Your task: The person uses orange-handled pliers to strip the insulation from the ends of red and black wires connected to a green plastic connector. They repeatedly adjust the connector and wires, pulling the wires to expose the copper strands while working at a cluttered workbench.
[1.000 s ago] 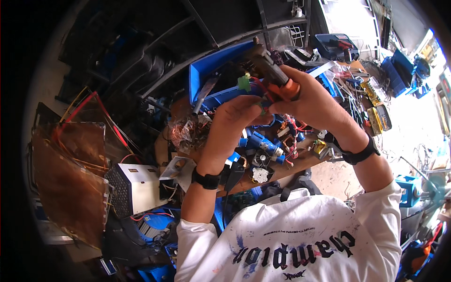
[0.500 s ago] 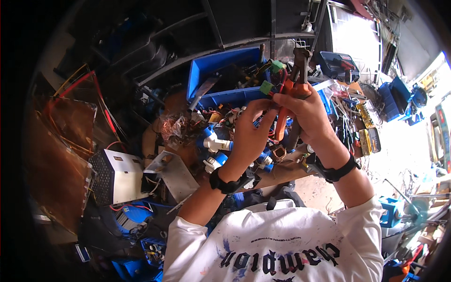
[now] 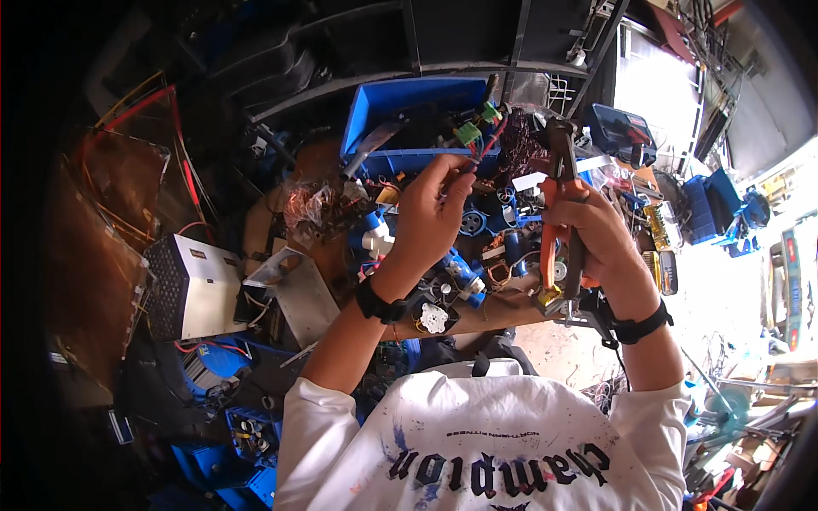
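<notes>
Drawn apart since half a second before: then pressed together over the pliers' jaws, now separated, with the left hand [image 3: 430,217] up and to the left and the right hand [image 3: 588,234] off to the right. Judged from that: the bite with the tool apparently finished, or paused, and the wires pulled clear for a look. Left hand pinched shut on a small bundle of red and dark wires [image 3: 487,146] ending in green connector blocks [image 3: 469,132], thumb and fingertips closed together at the wires' lower end. Right hand wrapped tight around the orange-handled pliers [image 3: 561,183], handles squeezed in the fist, tool upright with its dark head pointing up; whether the tool's own tips were closed, not clear at this size. Wires held just left of the pliers' head, near but apart, no contact seen. Both held above the cluttered wooden desk [image 3: 486,311], in front of a blue bin [image 3: 409,102] on the shelf behind. Below the left wrist, a black watch band and small blue motors [image 3: 456,268]; a white perforated box [image 3: 187,285] lying well off to the left.
</notes>
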Tool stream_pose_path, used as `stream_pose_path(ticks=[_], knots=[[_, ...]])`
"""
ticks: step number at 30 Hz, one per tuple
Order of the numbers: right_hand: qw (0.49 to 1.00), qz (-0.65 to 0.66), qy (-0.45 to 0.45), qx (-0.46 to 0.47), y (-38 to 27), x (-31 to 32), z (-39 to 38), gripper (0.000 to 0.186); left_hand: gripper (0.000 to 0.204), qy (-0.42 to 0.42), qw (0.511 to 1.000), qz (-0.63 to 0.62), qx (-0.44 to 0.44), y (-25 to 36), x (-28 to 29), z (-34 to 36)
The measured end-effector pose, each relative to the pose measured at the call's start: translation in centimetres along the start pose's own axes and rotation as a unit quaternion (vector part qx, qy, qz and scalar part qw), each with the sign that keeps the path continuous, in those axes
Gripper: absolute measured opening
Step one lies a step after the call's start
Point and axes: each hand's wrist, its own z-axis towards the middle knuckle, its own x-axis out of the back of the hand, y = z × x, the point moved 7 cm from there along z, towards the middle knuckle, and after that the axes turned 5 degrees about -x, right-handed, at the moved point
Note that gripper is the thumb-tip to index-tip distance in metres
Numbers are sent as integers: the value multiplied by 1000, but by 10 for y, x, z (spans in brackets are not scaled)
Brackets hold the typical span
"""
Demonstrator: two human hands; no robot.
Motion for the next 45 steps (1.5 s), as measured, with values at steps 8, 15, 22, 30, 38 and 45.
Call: stream_pose_path(ticks=[8, 15, 22, 30, 38, 45], knots=[[985, 168, -34, -7, 31, -10, 22, 44, 43, -79, 991, 47, 93, 3, -21, -11], [971, 230, -38, 49, 23, -10, 28, 34, 53, -160, 980, 57, 102, 21, -34, -25], [982, 167, 1, 94, 18, -27, 2, 33, 41, -90, 990, 47, 99, 31, -35, -30], [975, 190, -6, 111, 26, -28, -13, 28, 28, -94, 988, 31, 115, 28, -33, -29], [973, 173, -134, 68, 18, -20, -32, 55, 31, -109, 991, -26, 72, 8, -11, -25], [948, 216, -222, 69, 31, -34, -27, 76, 39, -193, 981, -7, -11, 37, -28, -27]])
